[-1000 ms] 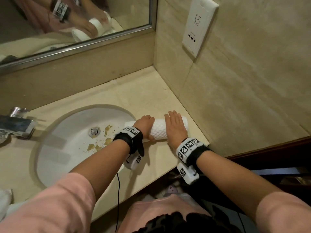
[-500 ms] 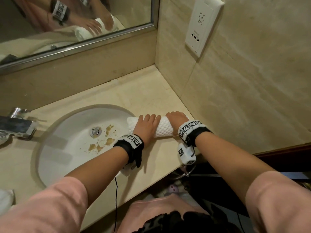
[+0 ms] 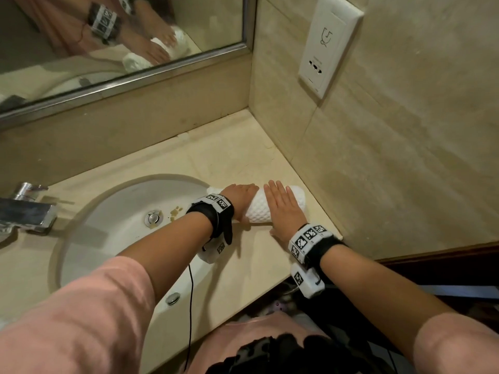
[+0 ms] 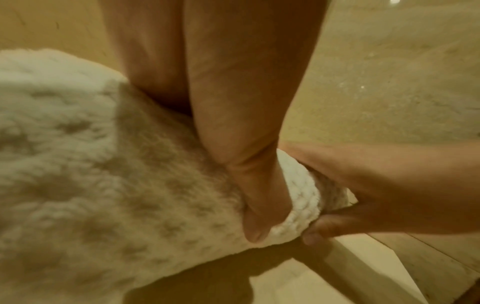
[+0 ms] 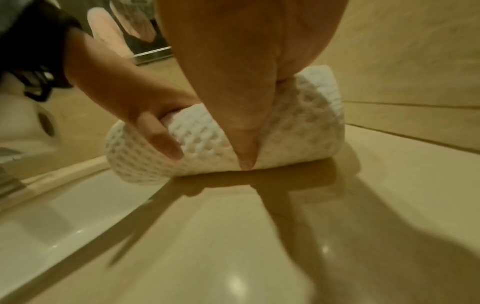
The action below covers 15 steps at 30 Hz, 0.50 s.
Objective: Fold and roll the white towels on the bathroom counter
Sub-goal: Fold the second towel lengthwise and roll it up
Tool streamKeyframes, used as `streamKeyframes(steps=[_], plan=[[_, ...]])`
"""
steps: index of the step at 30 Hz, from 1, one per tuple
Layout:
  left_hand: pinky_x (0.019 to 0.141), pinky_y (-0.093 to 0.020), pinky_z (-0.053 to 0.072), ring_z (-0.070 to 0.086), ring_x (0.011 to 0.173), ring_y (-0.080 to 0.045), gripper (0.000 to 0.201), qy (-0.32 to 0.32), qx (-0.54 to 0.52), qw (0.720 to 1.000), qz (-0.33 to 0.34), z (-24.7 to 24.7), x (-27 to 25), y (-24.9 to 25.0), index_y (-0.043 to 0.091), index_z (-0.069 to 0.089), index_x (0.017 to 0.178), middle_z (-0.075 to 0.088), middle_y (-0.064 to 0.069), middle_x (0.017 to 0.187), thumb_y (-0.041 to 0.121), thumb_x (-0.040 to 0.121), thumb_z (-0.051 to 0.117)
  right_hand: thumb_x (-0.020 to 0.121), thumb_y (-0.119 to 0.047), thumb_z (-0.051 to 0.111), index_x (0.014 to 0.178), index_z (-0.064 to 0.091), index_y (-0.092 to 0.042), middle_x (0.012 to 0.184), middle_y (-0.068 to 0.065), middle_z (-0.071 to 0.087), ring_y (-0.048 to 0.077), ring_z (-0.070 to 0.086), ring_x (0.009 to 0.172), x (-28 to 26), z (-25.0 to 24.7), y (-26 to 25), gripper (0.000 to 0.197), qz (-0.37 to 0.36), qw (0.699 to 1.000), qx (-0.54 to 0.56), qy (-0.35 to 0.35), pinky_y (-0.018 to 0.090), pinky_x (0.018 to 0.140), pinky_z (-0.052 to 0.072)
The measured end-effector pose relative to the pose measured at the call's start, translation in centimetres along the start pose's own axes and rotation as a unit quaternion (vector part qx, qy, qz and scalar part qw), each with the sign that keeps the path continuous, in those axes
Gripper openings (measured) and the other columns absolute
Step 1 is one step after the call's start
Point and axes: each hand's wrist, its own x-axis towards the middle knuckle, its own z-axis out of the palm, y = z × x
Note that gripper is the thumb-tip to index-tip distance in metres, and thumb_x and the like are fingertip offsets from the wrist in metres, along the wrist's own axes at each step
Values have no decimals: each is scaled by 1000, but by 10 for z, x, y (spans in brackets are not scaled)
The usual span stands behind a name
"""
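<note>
A rolled white waffle-weave towel [image 3: 258, 209] lies across the beige counter [image 3: 216, 157], between the sink and the right wall. My left hand [image 3: 239, 195] holds the roll's left part, with fingers curled over the top. Its thumb presses the near side, as the right wrist view shows [image 5: 161, 135]. My right hand [image 3: 283, 209] lies flat on the right part with straight fingers. Its thumb [image 5: 244, 144] points down the near face of the towel [image 5: 202, 142]. The left wrist view shows the towel [image 4: 78, 164] close up, with the right hand [image 4: 389, 185] at its far end.
The white sink basin [image 3: 108, 225] is left of the roll, with brown bits near its drain [image 3: 152, 218]. A chrome faucet [image 3: 27, 209] stands at far left. A tiled wall [image 3: 405, 157] with a socket plate [image 3: 326, 44] closes the right side, and a mirror [image 3: 121, 36] runs along the back.
Half a second ago my right hand sat drawn back with fingers bent over the roll; now it lies stretched flat on top. My left hand's fingers have curled further over the roll.
</note>
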Motion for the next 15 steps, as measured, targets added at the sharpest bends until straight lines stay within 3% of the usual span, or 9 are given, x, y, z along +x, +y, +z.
streamKeyframes(steps=[2, 5, 7, 10, 12, 15], plan=[[106, -35, 36, 47, 125, -26, 112, -10, 4, 1000, 2, -4, 2, 0, 7, 27, 143, 44, -10, 140, 50, 58, 84, 86, -20, 64, 150, -10, -3, 159, 17, -7, 30, -7, 148, 1, 0, 0, 99, 5, 1000, 16, 19, 40, 119, -8], [117, -38, 19, 29, 138, -29, 120, -8, 57, 998, -11, 0, 3, 3, 3, 15, 147, 28, -16, 151, 53, 60, 81, 92, -11, 52, 152, -2, -4, 160, 14, 0, 25, -1, 148, 11, -6, 4, 81, -15, 999, 51, 14, 36, 119, -6], [120, -41, 8, 16, 144, -32, 111, 16, 87, 995, -48, 9, -2, 12, -1, 7, 149, 16, -20, 155, 46, 74, 74, 90, -17, 59, 152, 0, -5, 160, 12, 2, 24, 1, 148, 16, -9, 7, 87, -21, 998, 63, -10, 33, 119, -5], [120, -43, 0, 6, 145, -37, 69, 71, 116, 986, -96, 27, -14, 28, -4, 0, 148, 6, -25, 156, 20, 96, 38, 85, -24, 68, 152, 3, -6, 160, 11, 7, 22, 7, 148, 21, -14, 11, 95, -34, 996, 72, -28, 32, 119, -2], [120, -44, -2, 4, 145, -39, 57, 89, 137, 981, -100, 35, -22, 34, -7, -3, 147, 3, -27, 155, 7, 97, 19, 84, -26, 70, 152, 5, -6, 160, 10, 10, 23, 10, 147, 24, -18, 15, 96, -45, 996, 70, -35, 32, 119, 1], [120, -45, -2, 4, 145, -40, 56, 99, 155, 979, -92, 39, -23, 34, -8, -3, 147, 3, -28, 155, 5, 95, 14, 83, -28, 71, 151, 8, -6, 159, 11, 13, 23, 13, 147, 26, -20, 18, 96, -51, 995, 72, -42, 32, 120, 4]])
